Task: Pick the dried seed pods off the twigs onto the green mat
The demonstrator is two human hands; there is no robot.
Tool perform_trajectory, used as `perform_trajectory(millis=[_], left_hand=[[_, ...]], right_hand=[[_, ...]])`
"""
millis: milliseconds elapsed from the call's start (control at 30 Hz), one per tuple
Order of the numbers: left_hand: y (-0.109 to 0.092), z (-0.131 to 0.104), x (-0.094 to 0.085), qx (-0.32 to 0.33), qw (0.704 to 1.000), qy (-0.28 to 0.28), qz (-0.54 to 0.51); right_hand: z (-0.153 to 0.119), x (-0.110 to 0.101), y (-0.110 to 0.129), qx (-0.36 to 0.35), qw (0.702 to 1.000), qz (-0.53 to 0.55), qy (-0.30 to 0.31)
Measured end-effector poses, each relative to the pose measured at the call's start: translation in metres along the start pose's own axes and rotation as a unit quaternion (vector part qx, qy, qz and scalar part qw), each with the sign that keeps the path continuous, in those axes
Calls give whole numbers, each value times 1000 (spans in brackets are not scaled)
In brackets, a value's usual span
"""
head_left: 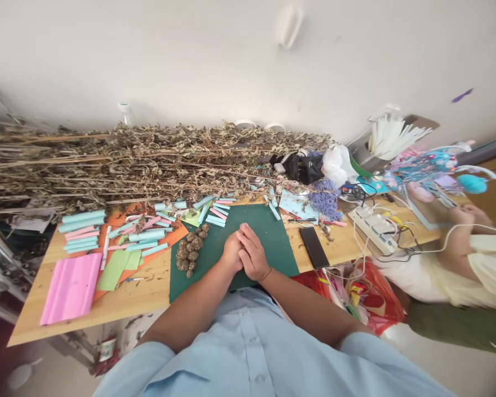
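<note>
My left hand (232, 252) and my right hand (253, 255) are pressed together over the green cutting mat (276, 242), fingers closed and overlapping. Whatever lies between the palms, if anything, is hidden. Just left of them, a cluster of brown, crumbly balls (190, 249) rests on the mat. Behind the hands are short blue and pink paper rolls (218, 214), partly over the mat's far edge.
Dried leafy stalks (157, 160) are heaped along the wall. Pink sheets (70, 286) and green paper pieces (114, 269) lie left. Rightward are a black phone (314, 247), purple yarn (325, 199) and a power strip (374, 229). Another person's hands (465, 218) are at far right.
</note>
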State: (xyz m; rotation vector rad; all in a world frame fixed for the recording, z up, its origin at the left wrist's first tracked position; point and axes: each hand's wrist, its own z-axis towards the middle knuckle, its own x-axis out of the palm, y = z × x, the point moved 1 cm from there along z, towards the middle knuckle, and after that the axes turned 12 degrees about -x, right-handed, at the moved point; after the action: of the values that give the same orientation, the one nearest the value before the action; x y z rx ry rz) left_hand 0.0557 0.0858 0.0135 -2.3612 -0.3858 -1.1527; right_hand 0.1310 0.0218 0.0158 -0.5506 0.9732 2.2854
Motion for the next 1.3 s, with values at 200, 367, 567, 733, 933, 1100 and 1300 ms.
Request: perform_trajectory(millis=[200, 367, 567, 733, 933, 1100, 1300], left_hand=[[-5, -8, 13, -97, 992, 78, 35], [-8, -11, 12, -95, 989, 98, 49], [-5, -8, 10, -92, 989, 104, 56], [-4, -9, 12, -103, 988, 99, 56], [-3, -10, 12, -105, 988, 97, 56], [-2, -9, 11, -100, 988, 100, 55], [-3, -10, 12, -97, 989, 100, 57]], right_hand=[[28, -20, -55, 162, 984, -49, -49], [73, -35, -124, 152, 958, -207, 125], [121, -48, -163, 228, 889, -329, 221], [148, -56, -183, 318, 831, -370, 267], [164, -56, -197, 344, 800, -405, 280], [166, -54, -211, 356, 787, -396, 312], [157, -61, -213, 306, 847, -375, 218]])
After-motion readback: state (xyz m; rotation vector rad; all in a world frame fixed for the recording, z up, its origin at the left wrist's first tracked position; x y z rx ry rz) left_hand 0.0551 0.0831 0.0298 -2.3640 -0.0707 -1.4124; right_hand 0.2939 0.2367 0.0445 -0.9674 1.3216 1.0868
